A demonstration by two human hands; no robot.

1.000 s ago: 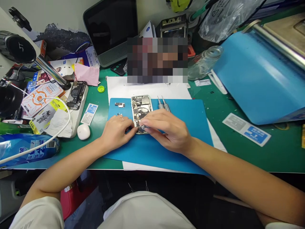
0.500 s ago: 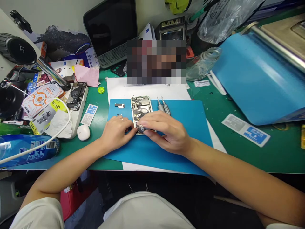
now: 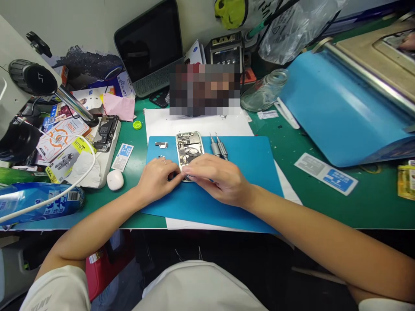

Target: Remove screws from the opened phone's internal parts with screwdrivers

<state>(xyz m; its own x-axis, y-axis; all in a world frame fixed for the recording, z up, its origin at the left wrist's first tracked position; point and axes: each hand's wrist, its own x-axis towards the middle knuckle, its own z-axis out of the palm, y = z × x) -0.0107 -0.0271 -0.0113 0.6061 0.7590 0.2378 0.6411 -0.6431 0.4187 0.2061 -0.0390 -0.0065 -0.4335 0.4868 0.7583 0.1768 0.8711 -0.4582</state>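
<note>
An opened phone (image 3: 191,144) with its inner parts bare lies upright on the blue mat (image 3: 246,181). My left hand (image 3: 158,177) rests at its lower left edge, with thumb and index finger closed on that edge. Over the lower end of the phone, my right hand (image 3: 220,177) is pinched, its fingertips close to the left ones. A dark bit shows between the right fingers, but what it is stays hidden. Two grey screwdrivers (image 3: 218,147) lie right of the phone. To its left is a small metal phone part (image 3: 161,144), with tiny pieces below it.
Another opened phone (image 3: 106,131) lies on a white box at left, near a white earbud case (image 3: 115,179) and a blue bottle (image 3: 42,201). A glass jar (image 3: 264,90) lies tipped at the back. The blue sheet (image 3: 320,112) stands at right.
My right hand has shifted slightly left, towards my left fingertips. The dark grey rounded thing seen under its fingers before is now mostly covered. The whole view has shifted a little.
</note>
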